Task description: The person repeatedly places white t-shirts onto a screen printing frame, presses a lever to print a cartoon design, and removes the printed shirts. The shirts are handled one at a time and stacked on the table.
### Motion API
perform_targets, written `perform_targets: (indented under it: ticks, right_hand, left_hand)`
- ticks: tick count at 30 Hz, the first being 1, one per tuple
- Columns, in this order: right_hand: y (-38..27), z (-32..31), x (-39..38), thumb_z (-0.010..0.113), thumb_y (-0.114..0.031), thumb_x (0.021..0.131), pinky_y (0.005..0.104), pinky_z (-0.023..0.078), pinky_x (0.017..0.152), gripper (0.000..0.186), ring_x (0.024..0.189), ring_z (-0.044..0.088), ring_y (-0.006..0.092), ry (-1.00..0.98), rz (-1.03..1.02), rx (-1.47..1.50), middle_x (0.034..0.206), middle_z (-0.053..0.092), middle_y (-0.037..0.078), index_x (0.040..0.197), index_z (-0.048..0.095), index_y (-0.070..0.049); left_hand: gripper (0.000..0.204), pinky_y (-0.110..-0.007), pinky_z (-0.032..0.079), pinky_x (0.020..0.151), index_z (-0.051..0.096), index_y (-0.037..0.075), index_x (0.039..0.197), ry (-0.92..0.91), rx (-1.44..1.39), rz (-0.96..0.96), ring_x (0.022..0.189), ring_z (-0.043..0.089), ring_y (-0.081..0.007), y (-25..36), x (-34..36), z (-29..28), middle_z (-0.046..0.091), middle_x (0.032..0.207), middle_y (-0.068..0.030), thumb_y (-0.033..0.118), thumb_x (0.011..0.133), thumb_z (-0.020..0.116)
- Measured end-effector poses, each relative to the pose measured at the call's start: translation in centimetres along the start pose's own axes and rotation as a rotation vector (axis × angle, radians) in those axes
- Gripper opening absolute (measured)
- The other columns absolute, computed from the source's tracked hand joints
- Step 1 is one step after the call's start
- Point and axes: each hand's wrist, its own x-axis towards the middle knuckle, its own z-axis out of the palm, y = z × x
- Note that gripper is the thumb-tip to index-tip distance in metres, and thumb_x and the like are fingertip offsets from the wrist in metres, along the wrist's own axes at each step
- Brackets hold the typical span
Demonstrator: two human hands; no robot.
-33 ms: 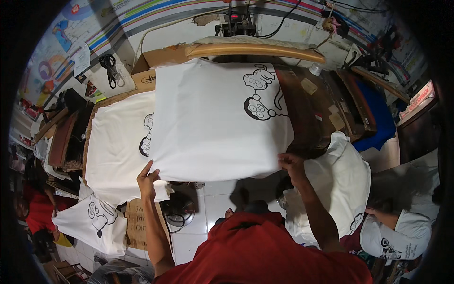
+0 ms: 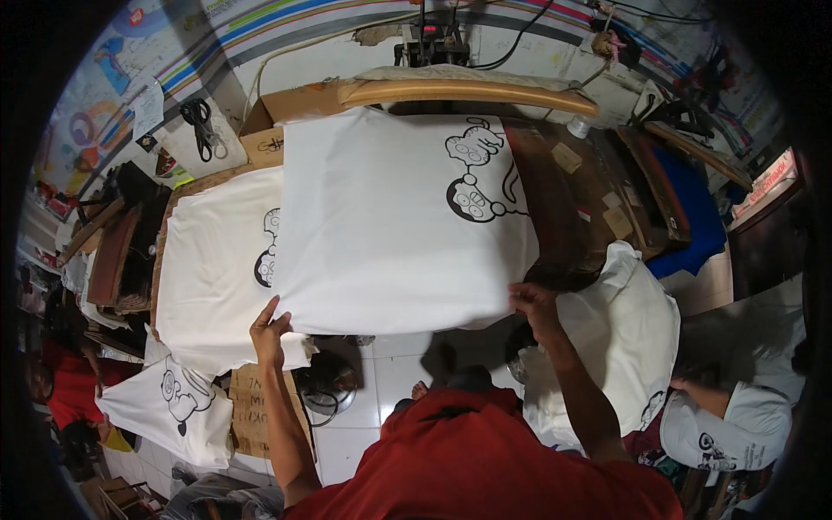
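A white cloth (image 2: 390,234) with black cartoon figures printed at its right side lies spread in front of me. My left hand (image 2: 270,328) pinches its near left corner between thumb and fingers. At the near right corner, my right hand (image 2: 533,303) is closed on the edge, its fingertips partly in shadow. The near edge hangs a little above the tiled floor and looks fairly taut. Beneath the left side of this cloth, a stack of cream printed cloths (image 2: 217,251) shows. Another pale cloth (image 2: 607,338) hangs in folds beside my right forearm.
Brown boxes (image 2: 572,191) stand to the right. A curved wooden bar (image 2: 468,92) runs behind the cloth, below a device (image 2: 431,43) with a red display. At left, a person in red (image 2: 74,381) holds a printed cloth (image 2: 173,407); another person (image 2: 728,429) is at right.
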Motion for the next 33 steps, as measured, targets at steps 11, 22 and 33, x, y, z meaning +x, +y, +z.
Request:
perform_targets:
  ticks: [11,22,33]
  right_hand:
    - [-11.5,-6.2,4.4,0.067,-0.01,0.086,0.031,0.048,0.09,0.029,0.099,0.062,0.0168,-0.753,0.1,-0.638,0.102,0.067,0.011,0.113,0.062,-0.001]
    - [-30.3,-11.2,34.3,0.067,-0.013,0.083,0.0335,0.05,0.084,0.029,0.093,0.063,0.0187,0.159,-0.451,-1.71,0.098,0.066,0.012,0.108,0.062,-0.002]
    - [-38.1,-9.7,20.3,0.067,-0.018,0.08,0.0344,0.05,0.081,0.029,0.09,0.063,0.0208,-0.044,-0.752,-1.685,0.096,0.065,0.012,0.104,0.062,-0.003]
  left_hand:
    - [0.052,-0.033,0.046,0.082,0.051,0.001,0.129,0.196,0.305,0.138,0.098,0.057,-0.0214,0.4,0.5,2.0,0.058,0.118,-0.0125,0.002,0.08,0.066]
    - [0.043,-0.035,0.044,0.091,0.052,0.002,0.128,0.184,0.28,0.447,0.11,0.055,-0.023,6.2,0.5,12.2,0.055,0.127,-0.0119,0.007,0.086,0.063]
    - [0.043,-0.03,0.044,0.092,0.05,-0.008,0.126,0.53,0.116,0.253,0.109,0.055,-0.0208,9.3,-1.3,9.3,0.057,0.122,-0.0176,0.002,0.085,0.06]
